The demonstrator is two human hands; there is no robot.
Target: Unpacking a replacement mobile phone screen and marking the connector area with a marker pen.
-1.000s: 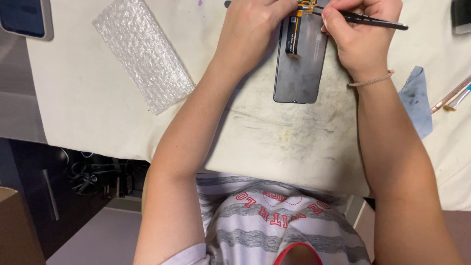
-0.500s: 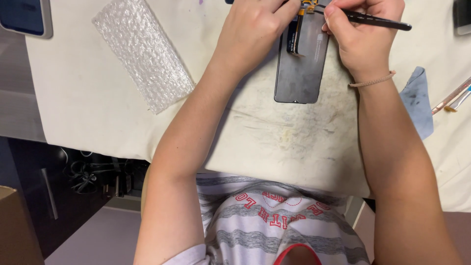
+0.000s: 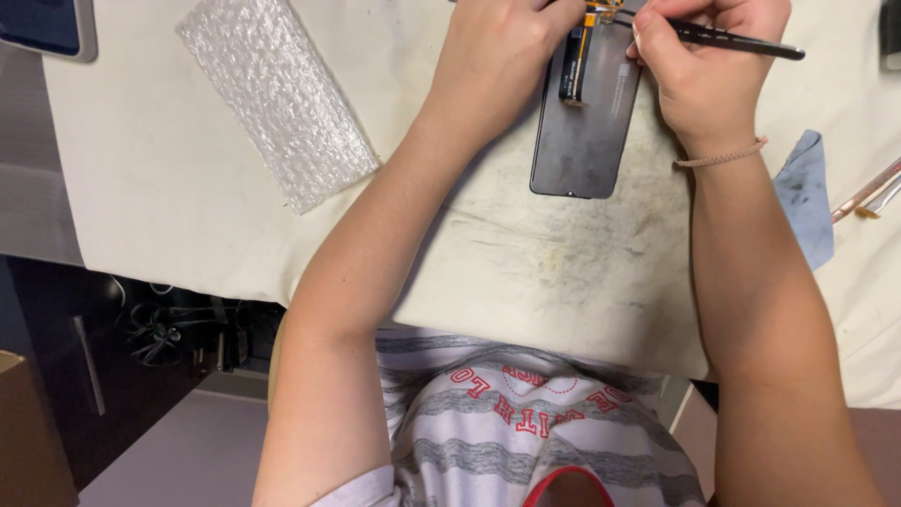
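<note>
Two hands work at a dark phone panel (image 3: 584, 141) on the table (image 3: 188, 188): left hand (image 3: 497, 56) presses its top, right hand (image 3: 704, 70) pinches black tweezers (image 3: 741, 40).

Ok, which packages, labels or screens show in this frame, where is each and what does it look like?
Phone panel: dark grey rectangle, flat on the cream mat, between the left hand and right hand.
Label: narrow black strip with an orange edge, on the panel's upper part.
Bubble wrap: clear oblong sheet, left on the mat.
Tablet: dark screen, grey frame, top left corner, partly cut off.
</note>
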